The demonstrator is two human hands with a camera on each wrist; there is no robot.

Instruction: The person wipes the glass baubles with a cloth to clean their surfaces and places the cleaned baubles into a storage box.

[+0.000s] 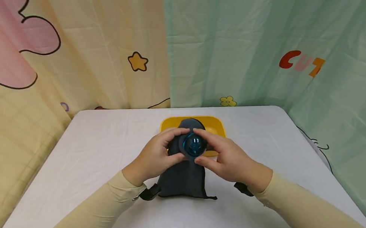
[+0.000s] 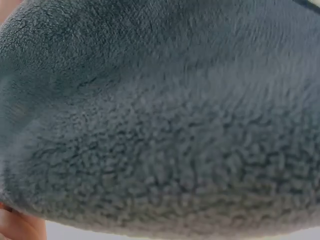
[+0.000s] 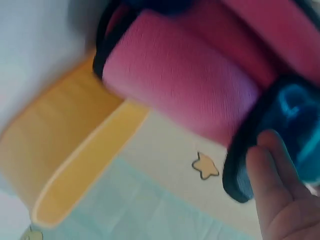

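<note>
A glassy, see-through blue round thing is held up over the table between both hands, and a grey cloth with black edging is bunched around it. The left hand grips the cloth at the left side, thumb below and fingers above. From the right, the right hand pinches the blue thing between fingers on top and thumb beneath. Grey fleecy cloth fills the left wrist view. In the right wrist view the cloth's other face is pink; the blue thing's far side is hidden.
Behind the hands a yellow tray stands on the white-covered table. Printed curtains hang along the table's back and sides. A dark strap shows by the left wrist, another by the right.
</note>
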